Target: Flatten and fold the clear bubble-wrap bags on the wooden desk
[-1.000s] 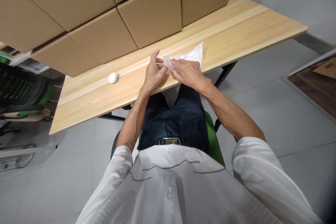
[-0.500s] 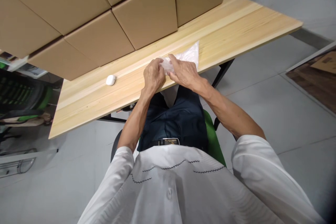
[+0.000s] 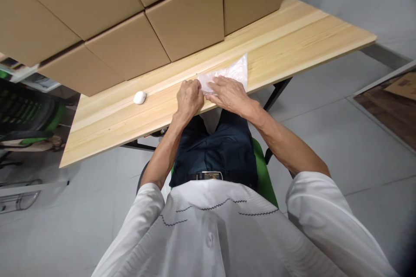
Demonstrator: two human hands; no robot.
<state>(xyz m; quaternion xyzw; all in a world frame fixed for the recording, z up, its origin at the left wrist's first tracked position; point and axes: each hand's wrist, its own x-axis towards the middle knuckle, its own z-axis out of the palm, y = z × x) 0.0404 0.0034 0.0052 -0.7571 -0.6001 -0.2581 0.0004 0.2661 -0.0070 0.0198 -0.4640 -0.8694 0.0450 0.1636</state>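
since a second ago the left hand (image 3: 189, 97) has dropped its raised fingers and curled down at the left end of the bag (image 3: 233, 71), which now lies flatter on the table (image 3: 305, 37). its knuckles face up and its fingertips are tucked under, so i cannot tell whether they pinch the film or only press it. the right hand (image 3: 229, 93) lies open and palm down, fingers spread over the bag's near half and pressing it to the wood.

the bag sits close to the table's near edge, its far corner pointing toward the boxes (image 3: 185, 17). both wrists cross that near edge. the boxes stand in a row along the far side, leaving only a strip of bare wood between them and the near edge. right of the bag the wood runs bare to the table's end. to the left a small white lump (image 3: 140, 97) lies well apart from the left hand, with bare wood between. a green chair (image 3: 264, 173) shows below the table edge.
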